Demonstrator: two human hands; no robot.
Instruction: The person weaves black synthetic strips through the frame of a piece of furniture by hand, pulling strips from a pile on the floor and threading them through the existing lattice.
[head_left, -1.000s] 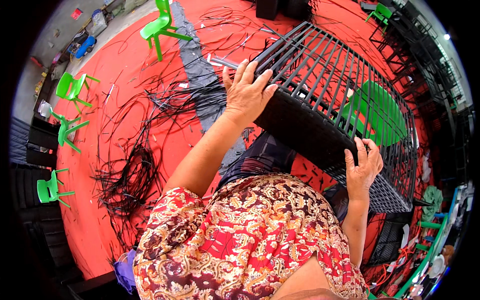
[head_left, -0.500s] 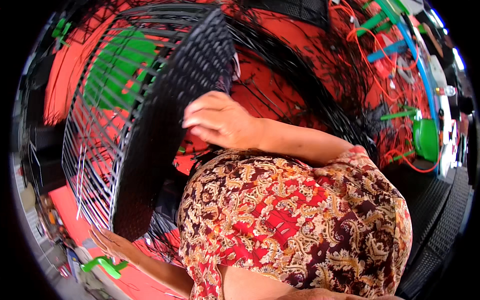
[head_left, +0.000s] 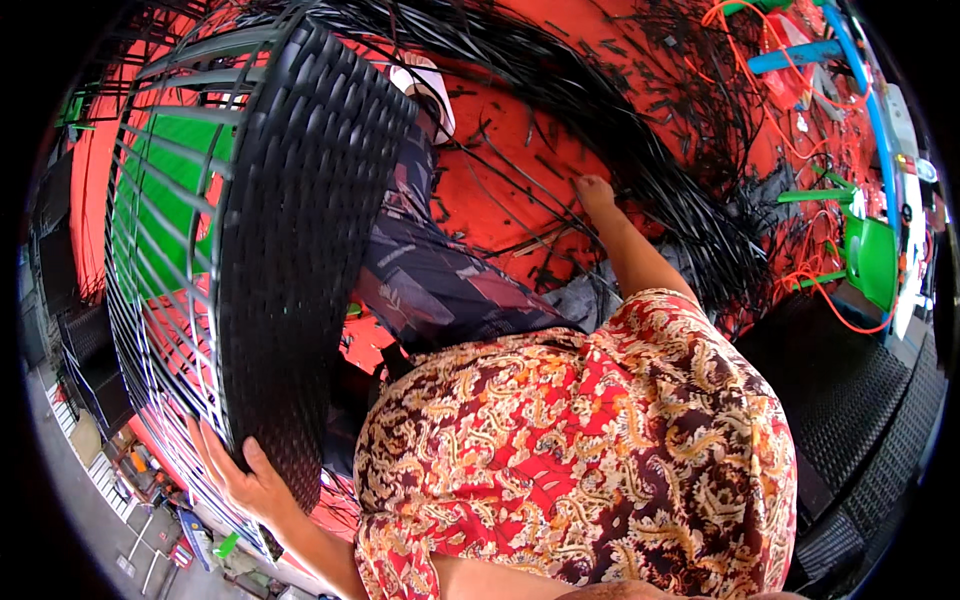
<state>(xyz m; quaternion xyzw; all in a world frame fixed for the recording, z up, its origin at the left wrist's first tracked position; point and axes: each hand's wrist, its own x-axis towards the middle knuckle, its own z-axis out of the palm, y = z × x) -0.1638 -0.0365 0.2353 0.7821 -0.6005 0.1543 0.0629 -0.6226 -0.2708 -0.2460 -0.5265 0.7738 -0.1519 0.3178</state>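
A large black woven piece of furniture (head_left: 300,180), part tight weave and part bare slats, stands on edge at my left. My left hand (head_left: 240,480) holds its lower near edge, fingers along the slatted side and thumb on the woven side. Out over the red floor covering (head_left: 510,190), my right arm is stretched forward. My right hand (head_left: 595,192) is small and closed at its end, near loose black strands; what it holds, if anything, cannot be made out. A thick bundle of black strands (head_left: 640,160) curves past beyond it.
My patterned trouser leg (head_left: 450,290) lies beside the woven piece. A green seat (head_left: 165,200) shows through the slats. At right are a green stool (head_left: 868,255), an orange hose (head_left: 850,322) and dark woven panels (head_left: 830,400). Black scraps litter the floor.
My right hand has left the woven piece and reached forward and right over the floor. The woven piece has turned more upright and shifted left, with my left hand now gripping its edge.
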